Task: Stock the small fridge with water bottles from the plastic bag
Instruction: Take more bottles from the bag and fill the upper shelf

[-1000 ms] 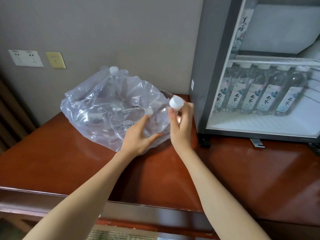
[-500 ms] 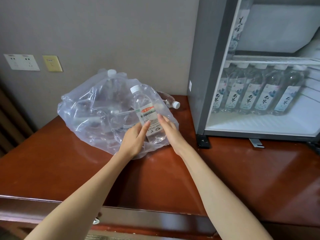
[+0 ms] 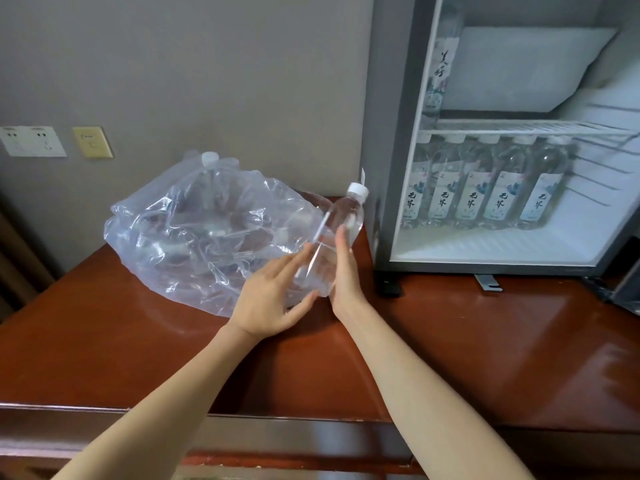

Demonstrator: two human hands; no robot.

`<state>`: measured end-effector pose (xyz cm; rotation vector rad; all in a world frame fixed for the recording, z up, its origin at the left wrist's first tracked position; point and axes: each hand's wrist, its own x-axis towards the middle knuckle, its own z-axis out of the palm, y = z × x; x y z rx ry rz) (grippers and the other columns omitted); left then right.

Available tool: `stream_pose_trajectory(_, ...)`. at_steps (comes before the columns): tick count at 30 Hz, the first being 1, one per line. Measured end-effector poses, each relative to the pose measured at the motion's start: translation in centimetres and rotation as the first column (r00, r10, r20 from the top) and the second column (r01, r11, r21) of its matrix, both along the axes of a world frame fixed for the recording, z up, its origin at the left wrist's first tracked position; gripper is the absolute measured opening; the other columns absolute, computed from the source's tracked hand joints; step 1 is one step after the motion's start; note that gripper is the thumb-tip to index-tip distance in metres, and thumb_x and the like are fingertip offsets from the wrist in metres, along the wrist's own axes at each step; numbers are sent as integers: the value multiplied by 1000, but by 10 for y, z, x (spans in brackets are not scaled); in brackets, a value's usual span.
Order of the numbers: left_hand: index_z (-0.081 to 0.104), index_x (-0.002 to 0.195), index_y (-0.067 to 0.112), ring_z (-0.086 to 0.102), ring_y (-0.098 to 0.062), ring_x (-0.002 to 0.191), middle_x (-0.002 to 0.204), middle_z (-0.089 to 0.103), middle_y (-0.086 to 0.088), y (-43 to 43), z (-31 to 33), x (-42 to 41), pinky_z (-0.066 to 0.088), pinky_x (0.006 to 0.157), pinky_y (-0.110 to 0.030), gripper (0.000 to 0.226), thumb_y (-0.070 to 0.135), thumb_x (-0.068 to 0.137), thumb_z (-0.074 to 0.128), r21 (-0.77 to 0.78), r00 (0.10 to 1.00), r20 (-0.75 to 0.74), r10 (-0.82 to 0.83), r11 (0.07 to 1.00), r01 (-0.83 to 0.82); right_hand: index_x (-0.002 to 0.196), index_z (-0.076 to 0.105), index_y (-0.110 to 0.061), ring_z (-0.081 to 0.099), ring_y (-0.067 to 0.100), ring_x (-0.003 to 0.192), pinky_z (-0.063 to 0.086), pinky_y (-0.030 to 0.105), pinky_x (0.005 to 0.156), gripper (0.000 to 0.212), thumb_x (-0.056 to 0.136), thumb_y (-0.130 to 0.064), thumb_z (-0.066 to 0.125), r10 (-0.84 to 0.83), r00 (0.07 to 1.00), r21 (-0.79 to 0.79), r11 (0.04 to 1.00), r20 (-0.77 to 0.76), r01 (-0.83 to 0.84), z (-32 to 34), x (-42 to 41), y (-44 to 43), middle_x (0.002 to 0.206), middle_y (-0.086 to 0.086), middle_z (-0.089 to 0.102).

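Note:
A clear water bottle [image 3: 333, 237] with a white cap is tilted, cap up and to the right, close to the fridge's left wall. My right hand [image 3: 346, 275] grips its lower half from the right. My left hand [image 3: 272, 301] is spread flat at the bottle's base, fingers straight, thumb under the bottom. The clear plastic bag [image 3: 194, 230] lies on the wooden top to the left, with more bottles dimly visible inside. The small fridge [image 3: 398, 174] stands open at the right, with several labelled bottles [image 3: 485, 192] in a row on its lower level and one bottle [image 3: 441, 64] upright at the upper left.
The red-brown wooden top [image 3: 485, 341] runs under the fridge and the bag, its front edge near me. A wire shelf [image 3: 519, 128] divides the fridge. Wall sockets [image 3: 33, 140] and a yellow switch plate [image 3: 92, 142] sit on the grey wall at the left.
The bottle has come out of the bag and swung from upright over the bag to tilted rightward near the fridge. My left hand has loosened from it.

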<state>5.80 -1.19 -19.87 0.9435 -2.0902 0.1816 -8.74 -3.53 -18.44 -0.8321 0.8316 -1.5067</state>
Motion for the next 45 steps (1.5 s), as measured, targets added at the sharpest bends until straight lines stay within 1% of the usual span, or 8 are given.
stream_pose_trajectory(6,44,143,25,57,-6,110,141,45,5,21,1,-23,50,74,-21,56,43,90,52,39,997,-51,-50,998,53,85,74,-22,71,26,77,56,33,61,68,59,-83,59,154,953,55,983,260,-173,-5,-17,2,95,7,74)
stream_pose_trajectory(10,51,133,30,58,-1,95,130,45,14,38,0,-37,51,77,-25,44,47,93,44,197,957,-288,-32,976,92,108,67,-14,68,31,81,55,39,67,80,70,-83,50,235,946,65,965,222,-255,-7,-21,9,106,15,68)
stream_pose_trajectory(17,59,122,18,66,-16,102,117,66,-6,51,-1,-76,53,79,-23,40,45,100,38,554,569,-782,253,700,451,109,66,-17,72,20,65,54,29,50,82,69,-84,42,328,936,176,937,-131,-303,-4,-32,37,83,4,74)
stream_pose_trajectory(25,37,141,29,69,-8,97,122,63,4,77,3,-103,54,68,-20,41,32,101,44,527,550,-816,178,621,581,120,62,-20,69,26,95,57,40,79,66,92,-67,26,274,942,172,955,-195,-242,-6,-64,58,105,7,73)
stream_pose_trajectory(29,12,152,29,46,-19,132,148,37,6,91,-1,-128,43,105,-41,55,20,103,37,489,576,-812,97,652,579,102,66,-16,70,19,71,55,27,57,57,97,-60,30,179,974,233,962,-140,-144,-4,-84,62,84,5,73)
stream_pose_trajectory(34,12,147,28,36,-21,138,148,30,1,100,-1,-160,34,111,-49,51,24,101,35,444,616,-787,-3,690,572,96,67,-14,70,17,66,55,26,58,52,98,-55,34,69,990,227,973,-125,-39,-9,-119,66,75,3,74)
stream_pose_trajectory(40,20,148,29,38,-11,136,150,35,0,97,-1,-201,33,114,-33,50,10,103,35,445,547,-835,61,660,605,94,65,-14,70,12,60,53,20,51,41,99,-47,41,-65,993,194,977,-97,83,-6,-151,78,67,-2,73)
stream_pose_trajectory(45,20,151,26,39,-3,134,152,34,5,81,-2,-226,35,110,-25,53,10,103,36,439,503,-859,95,642,628,121,61,-16,70,16,90,55,25,67,41,97,-45,46,-9,996,82,997,-83,16,-7,-170,91,105,5,72)
